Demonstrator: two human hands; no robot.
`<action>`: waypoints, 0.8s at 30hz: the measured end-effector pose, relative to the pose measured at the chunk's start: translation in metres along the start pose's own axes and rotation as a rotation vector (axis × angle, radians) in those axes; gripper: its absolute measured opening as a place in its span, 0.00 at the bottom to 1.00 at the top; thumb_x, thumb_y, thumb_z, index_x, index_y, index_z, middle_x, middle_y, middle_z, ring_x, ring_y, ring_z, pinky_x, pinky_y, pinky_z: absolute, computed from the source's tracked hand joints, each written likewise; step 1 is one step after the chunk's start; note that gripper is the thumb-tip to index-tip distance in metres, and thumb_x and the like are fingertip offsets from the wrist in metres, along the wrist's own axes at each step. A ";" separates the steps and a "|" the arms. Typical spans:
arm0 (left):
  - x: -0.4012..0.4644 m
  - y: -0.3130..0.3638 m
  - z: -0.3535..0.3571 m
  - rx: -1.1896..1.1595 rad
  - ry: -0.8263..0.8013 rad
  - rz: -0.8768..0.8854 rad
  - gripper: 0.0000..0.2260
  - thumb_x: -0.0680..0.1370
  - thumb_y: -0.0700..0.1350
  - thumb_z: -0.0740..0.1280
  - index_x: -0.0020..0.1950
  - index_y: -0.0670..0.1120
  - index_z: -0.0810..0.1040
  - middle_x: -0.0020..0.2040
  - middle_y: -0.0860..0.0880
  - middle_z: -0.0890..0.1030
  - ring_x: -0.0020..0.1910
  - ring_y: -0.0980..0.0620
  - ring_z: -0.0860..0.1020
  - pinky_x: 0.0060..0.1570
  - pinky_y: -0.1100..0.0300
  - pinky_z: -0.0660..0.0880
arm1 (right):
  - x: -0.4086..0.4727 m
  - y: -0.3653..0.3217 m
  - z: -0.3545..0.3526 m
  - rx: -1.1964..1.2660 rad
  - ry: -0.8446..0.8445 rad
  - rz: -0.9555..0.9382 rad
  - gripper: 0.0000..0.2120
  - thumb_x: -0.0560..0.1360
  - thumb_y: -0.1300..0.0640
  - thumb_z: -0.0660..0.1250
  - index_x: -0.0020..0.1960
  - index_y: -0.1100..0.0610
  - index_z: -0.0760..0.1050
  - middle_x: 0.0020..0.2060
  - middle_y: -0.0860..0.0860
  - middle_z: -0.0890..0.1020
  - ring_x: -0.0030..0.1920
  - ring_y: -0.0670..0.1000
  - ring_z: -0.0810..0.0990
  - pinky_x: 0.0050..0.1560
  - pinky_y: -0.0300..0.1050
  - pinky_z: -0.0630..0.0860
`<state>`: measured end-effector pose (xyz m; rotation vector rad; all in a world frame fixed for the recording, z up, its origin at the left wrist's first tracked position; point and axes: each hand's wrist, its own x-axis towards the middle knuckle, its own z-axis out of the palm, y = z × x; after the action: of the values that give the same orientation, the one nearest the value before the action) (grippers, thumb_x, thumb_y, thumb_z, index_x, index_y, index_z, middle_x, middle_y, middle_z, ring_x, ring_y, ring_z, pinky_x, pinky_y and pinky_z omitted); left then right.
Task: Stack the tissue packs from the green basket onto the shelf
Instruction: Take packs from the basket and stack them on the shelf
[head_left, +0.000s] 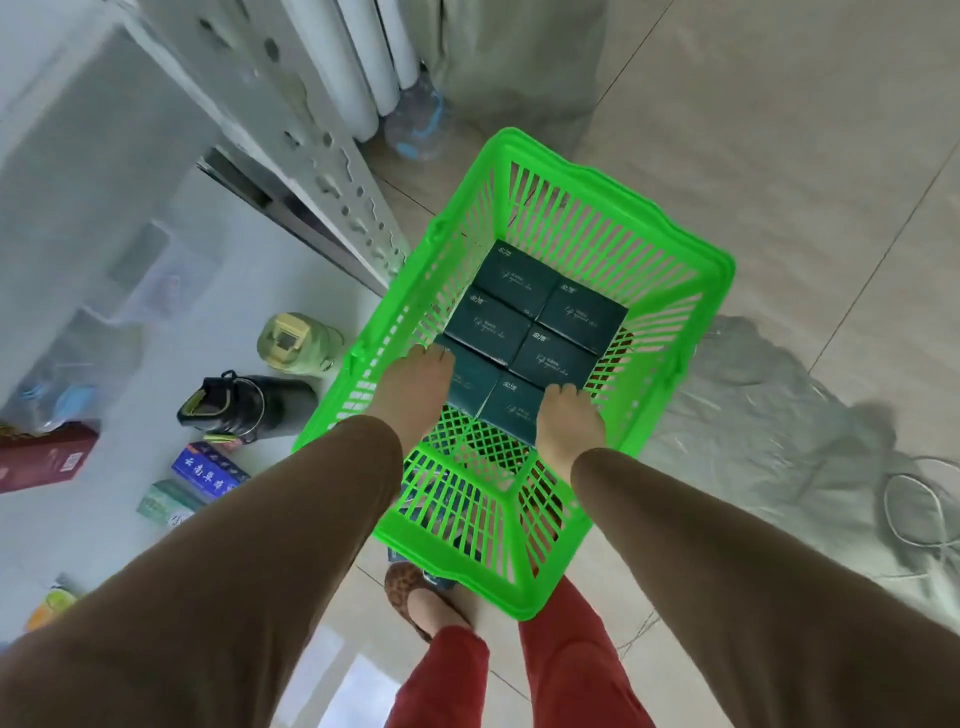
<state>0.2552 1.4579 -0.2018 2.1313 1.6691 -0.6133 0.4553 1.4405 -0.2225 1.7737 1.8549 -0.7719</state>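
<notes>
Dark green rectangular tissue packs (524, 332), six visible, lie on the floor of the bright green plastic basket (670, 249), none visibly shelved, while your left hand (415, 387) and right hand (566, 421) clasp the nearest pair with curled fingers.

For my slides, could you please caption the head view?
Both hands, left and right, reach dark tissue packs in the green basket.

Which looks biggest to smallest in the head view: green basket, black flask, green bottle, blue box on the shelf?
1. green basket, by far.
2. black flask, lying on its side.
3. green bottle and blue box look about alike; the bottle is seen from above, so I won't rank them.
</notes>
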 end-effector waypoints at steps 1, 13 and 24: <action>0.015 0.001 0.006 0.035 -0.005 0.016 0.20 0.72 0.32 0.64 0.63 0.43 0.69 0.59 0.45 0.73 0.57 0.44 0.73 0.49 0.53 0.74 | 0.010 -0.001 0.008 -0.025 0.001 0.004 0.17 0.78 0.62 0.62 0.66 0.61 0.67 0.63 0.58 0.73 0.64 0.57 0.73 0.60 0.48 0.74; 0.072 0.003 0.065 0.392 0.023 0.132 0.20 0.76 0.38 0.62 0.67 0.42 0.65 0.59 0.43 0.75 0.59 0.42 0.74 0.61 0.50 0.67 | 0.045 0.000 0.054 -0.267 0.088 -0.116 0.16 0.79 0.60 0.58 0.66 0.61 0.65 0.56 0.57 0.76 0.57 0.58 0.73 0.55 0.50 0.70; -0.017 0.007 0.038 0.158 -0.013 -0.085 0.15 0.74 0.49 0.68 0.58 0.47 0.71 0.53 0.47 0.78 0.55 0.44 0.74 0.49 0.52 0.69 | 0.016 0.003 0.003 -0.009 -0.081 -0.057 0.26 0.71 0.48 0.73 0.64 0.59 0.72 0.63 0.58 0.70 0.66 0.62 0.67 0.62 0.53 0.71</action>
<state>0.2546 1.4217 -0.2242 2.1664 1.7643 -0.8077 0.4573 1.4504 -0.2359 1.6655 1.8601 -0.8430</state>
